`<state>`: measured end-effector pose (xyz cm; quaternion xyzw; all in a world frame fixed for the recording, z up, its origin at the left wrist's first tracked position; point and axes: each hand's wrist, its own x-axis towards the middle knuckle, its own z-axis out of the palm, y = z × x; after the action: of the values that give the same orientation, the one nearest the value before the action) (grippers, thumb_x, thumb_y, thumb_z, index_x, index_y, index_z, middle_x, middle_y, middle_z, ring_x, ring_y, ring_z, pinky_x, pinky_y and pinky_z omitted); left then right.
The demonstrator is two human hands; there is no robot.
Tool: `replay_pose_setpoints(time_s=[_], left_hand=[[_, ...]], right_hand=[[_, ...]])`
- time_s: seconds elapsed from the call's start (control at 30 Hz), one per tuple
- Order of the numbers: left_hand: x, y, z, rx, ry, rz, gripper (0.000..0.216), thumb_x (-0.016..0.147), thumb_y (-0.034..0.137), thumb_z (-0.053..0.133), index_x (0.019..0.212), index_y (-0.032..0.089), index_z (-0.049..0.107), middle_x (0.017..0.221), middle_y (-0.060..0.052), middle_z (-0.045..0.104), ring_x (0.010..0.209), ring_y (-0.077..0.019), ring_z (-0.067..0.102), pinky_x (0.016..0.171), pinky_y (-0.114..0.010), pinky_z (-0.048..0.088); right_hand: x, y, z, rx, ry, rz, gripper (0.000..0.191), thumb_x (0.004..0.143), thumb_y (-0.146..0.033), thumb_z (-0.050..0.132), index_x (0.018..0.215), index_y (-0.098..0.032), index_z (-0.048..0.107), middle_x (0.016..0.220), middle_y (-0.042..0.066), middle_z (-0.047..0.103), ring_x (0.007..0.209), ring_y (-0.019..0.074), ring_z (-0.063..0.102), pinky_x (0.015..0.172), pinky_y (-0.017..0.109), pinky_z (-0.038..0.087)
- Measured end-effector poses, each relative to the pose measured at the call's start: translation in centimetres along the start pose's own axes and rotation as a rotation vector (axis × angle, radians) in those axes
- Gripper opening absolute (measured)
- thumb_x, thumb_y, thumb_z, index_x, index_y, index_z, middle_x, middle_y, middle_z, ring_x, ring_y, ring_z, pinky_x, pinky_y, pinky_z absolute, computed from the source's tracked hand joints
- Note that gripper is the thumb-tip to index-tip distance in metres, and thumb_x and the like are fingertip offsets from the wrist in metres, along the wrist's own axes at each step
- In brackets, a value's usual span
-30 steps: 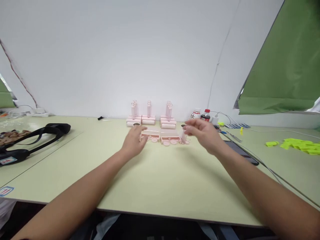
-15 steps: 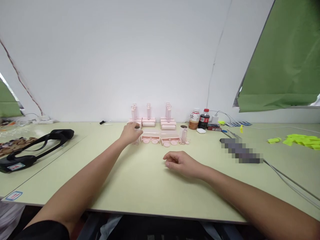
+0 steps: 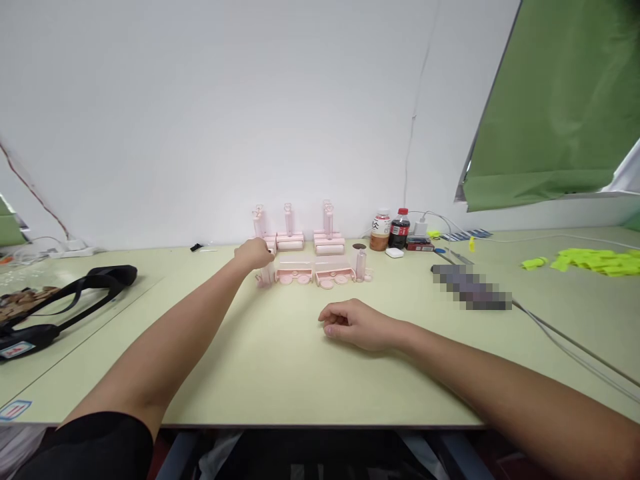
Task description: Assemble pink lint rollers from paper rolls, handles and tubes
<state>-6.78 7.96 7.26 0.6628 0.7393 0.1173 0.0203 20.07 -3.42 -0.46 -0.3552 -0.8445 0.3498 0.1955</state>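
My left hand (image 3: 253, 254) reaches to the left end of a group of pale pink plastic pieces. Its fingers close around a small dark piece, apparently a dark disc, at the top of a clear pink cylinder (image 3: 268, 273); the fingers hide most of it. At the group's right end, a similar cylinder (image 3: 361, 266) has a dark round disc (image 3: 359, 246) above it. Between the cylinders lie two open pink cases (image 3: 294, 273) with round parts in front. My right hand (image 3: 356, 325) rests near the table's middle, fingers loosely curled with a gap to the thumb, holding nothing.
Behind stand pink box-like pieces (image 3: 291, 242) with upright clear tubes. To the right are a white-capped bottle (image 3: 381, 230), a cola bottle (image 3: 399, 230), a white case (image 3: 395, 253), a pixelated dark object (image 3: 470, 288) and yellow strips (image 3: 595, 261). A black headset (image 3: 75, 300) lies left.
The view has shifted, and things appear slightly further left. My left hand's fingers have drawn in around the dark piece by the left cylinder. My right hand keeps its curled pose.
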Motion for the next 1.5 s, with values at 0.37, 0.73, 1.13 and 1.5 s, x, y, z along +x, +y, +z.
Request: replay_pose_setpoints(time_s=[0.37,0.73,1.13,1.5], left_hand=[[-4.9,3.2,-3.0,-0.751,0.665,0.220,0.029,0.082,0.042,0.058,0.100,0.023,0.046,0.099,-0.006,0.066,0.088,-0.0214,0.064,0.081,-0.036,0.048],[-11.7,5.7,7.2,-0.828,-0.067,0.513,0.041,0.095,0.052,0.031,0.098,0.020,0.056,0.098,-0.009,0.066,0.093,-0.0234,0.064,0.084,-0.041,0.049],[-9.7,4.3,9.2,0.028,-0.074,0.466,0.077,0.089,0.066,0.028,0.151,0.021,0.025,0.154,-0.012,0.034,0.142,-0.0410,0.022,0.112,-0.057,0.016],[-8.5,3.6,10.0,-0.017,-0.089,0.429,0.078,0.086,0.073,0.027,0.149,0.026,0.030,0.154,-0.011,0.034,0.140,-0.0435,0.023,0.109,-0.061,0.018]], right_hand=[[0.4,0.9,0.2,0.121,0.115,-0.019,0.053,0.087,-0.037,0.060,0.136,-0.020,0.046,0.111,0.010,0.063,0.086,0.0177,0.061,0.080,0.035,0.050],[0.4,-0.5,-0.5,0.380,0.611,-0.252,0.047,0.078,-0.052,0.067,0.110,-0.020,0.054,0.107,0.009,0.063,0.099,0.0242,0.059,0.086,0.038,0.048],[0.8,0.4,-0.5,0.305,0.553,-0.147,0.043,0.076,-0.051,0.068,0.102,-0.018,0.057,0.095,0.006,0.062,0.084,0.0202,0.056,0.071,0.031,0.045],[0.9,0.5,-0.3,0.268,0.443,-0.106,0.042,0.078,-0.049,0.066,0.106,-0.019,0.058,0.093,0.004,0.060,0.078,0.0183,0.054,0.065,0.028,0.043]])
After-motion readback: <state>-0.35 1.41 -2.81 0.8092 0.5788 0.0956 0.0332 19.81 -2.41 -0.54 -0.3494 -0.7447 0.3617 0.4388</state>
